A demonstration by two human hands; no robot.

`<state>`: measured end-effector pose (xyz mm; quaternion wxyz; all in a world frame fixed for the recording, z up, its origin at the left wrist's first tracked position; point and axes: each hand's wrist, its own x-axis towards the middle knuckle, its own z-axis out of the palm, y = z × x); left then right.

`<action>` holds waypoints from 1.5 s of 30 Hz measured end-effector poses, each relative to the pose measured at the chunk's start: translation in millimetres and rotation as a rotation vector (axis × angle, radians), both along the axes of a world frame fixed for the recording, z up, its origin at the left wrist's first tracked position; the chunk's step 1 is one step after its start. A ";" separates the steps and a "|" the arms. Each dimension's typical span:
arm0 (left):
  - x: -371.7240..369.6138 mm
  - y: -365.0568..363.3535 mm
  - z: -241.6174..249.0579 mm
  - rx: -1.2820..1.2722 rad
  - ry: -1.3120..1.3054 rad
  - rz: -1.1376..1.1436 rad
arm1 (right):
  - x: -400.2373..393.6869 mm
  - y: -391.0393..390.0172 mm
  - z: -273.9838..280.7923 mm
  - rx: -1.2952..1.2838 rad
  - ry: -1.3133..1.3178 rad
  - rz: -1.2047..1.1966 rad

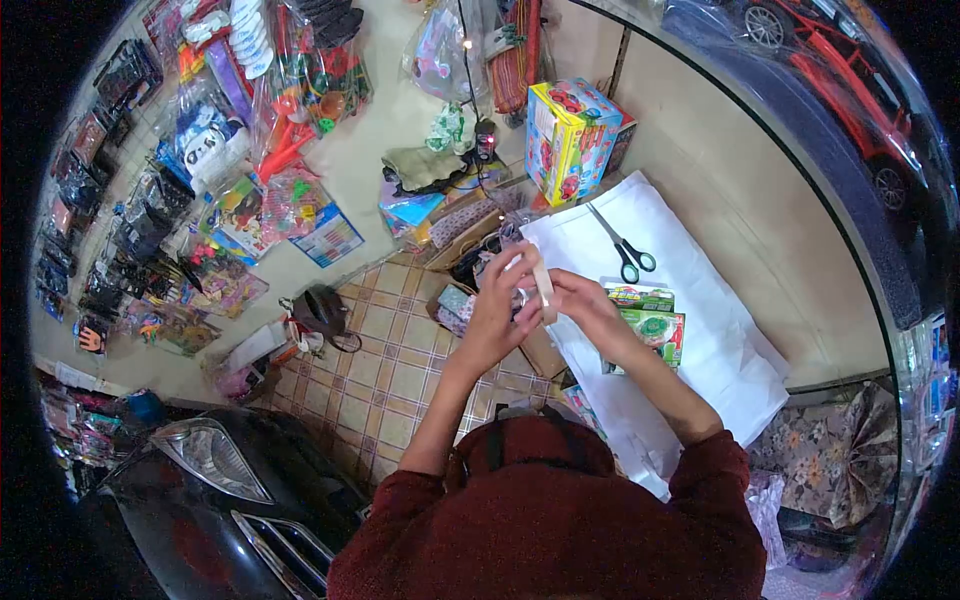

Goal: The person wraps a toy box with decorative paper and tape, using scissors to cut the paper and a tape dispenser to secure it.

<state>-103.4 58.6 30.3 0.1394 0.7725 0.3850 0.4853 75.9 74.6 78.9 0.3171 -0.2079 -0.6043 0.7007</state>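
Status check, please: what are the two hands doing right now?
Left hand and right hand both gripping a tape roll, raised over white paper. Scissors and green toy box lie on paper, untouched.

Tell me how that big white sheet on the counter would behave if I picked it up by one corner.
The white sheet would probably flop and drape, since its near edge already hangs limp over the counter edge. It looks thin, so likely light for its size. The scissors and the green toy box lying on it would likely slide or tip off.
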 end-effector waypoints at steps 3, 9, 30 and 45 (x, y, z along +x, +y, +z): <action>3.5 -1.1 -1.7 -0.074 -0.106 -0.062 | 0.2 2.9 -10.8 0.016 -0.014 0.006; -1.3 -4.1 11.4 -0.270 -0.234 -0.065 | -6.8 -1.4 -14.9 0.096 -0.061 -0.037; 12.9 -16.2 7.7 -0.147 -0.121 -0.017 | -13.8 -14.2 -11.7 0.047 -0.015 -0.225; 19.7 -14.9 1.2 0.009 -0.154 0.004 | -4.7 -21.9 -13.4 0.058 0.045 -0.064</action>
